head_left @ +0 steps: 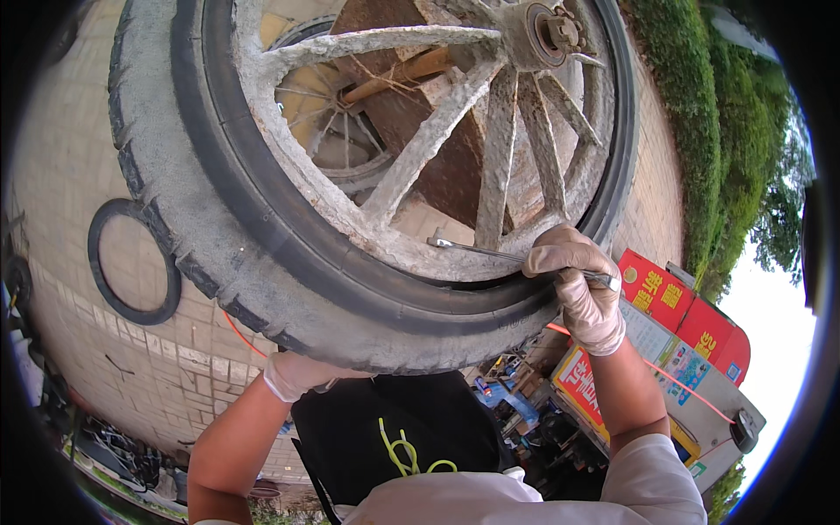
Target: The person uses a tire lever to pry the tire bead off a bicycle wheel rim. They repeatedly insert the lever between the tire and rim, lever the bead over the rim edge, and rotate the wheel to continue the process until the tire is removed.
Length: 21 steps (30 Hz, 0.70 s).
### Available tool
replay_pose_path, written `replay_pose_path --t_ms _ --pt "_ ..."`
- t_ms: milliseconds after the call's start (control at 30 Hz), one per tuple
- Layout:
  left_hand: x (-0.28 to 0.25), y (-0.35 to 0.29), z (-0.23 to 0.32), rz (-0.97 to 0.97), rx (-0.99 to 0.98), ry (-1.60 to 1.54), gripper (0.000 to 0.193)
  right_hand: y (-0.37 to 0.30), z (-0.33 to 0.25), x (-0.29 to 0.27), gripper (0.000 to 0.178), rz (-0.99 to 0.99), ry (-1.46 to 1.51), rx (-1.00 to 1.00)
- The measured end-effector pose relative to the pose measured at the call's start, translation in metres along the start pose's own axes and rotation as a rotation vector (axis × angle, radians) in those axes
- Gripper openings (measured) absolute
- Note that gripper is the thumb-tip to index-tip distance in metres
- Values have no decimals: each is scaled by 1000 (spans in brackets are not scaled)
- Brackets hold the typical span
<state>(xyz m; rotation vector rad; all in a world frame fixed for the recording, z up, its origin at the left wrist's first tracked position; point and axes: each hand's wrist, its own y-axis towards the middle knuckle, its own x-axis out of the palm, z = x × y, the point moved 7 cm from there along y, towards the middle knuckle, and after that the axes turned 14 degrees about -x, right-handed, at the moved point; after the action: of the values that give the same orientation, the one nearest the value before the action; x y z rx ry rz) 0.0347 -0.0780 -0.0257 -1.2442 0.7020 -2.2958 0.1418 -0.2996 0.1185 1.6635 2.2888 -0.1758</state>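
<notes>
A large spoked wheel with a thick cement-grey metal rim [385, 241] fills the upper middle, its black tyre [262, 254] dusty and worn. My right hand [582, 289], in a thin pale glove, is closed around a slim metal tyre lever [486, 252] at the wheel's lower right. The lever lies along the gap between rim and tyre, its bent end over the rim's inner edge. My left hand [302, 374], also gloved, is against the tyre's lower outer edge; the tyre hides most of its fingers. A rusty hub [549, 33] sits at the top.
Behind the spokes stands a rusty metal body [446, 140] with a second spoked wheel [344, 131]. A loose black tyre ring [134, 261] lies on the paving at left. An orange hose [682, 374] runs past a red-and-grey stand [682, 306]. Tools and clutter [516, 394] lie below right.
</notes>
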Motion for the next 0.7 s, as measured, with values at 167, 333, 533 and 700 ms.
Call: replay_pose_path --t_ms 167,333,533,700 --pt "1 2 4 13 1 18 64 -15 -4 -17 38 36 -7 7" --pt "0 -1 5 10 10 41 63 39 -34 7 22 -187 -407 -33" --pt "-4 -3 4 26 16 47 63 86 -37 62 11 -509 -543 -312" --pt "-5 0 6 34 22 53 63 87 -32 76 13 -606 -582 -319"
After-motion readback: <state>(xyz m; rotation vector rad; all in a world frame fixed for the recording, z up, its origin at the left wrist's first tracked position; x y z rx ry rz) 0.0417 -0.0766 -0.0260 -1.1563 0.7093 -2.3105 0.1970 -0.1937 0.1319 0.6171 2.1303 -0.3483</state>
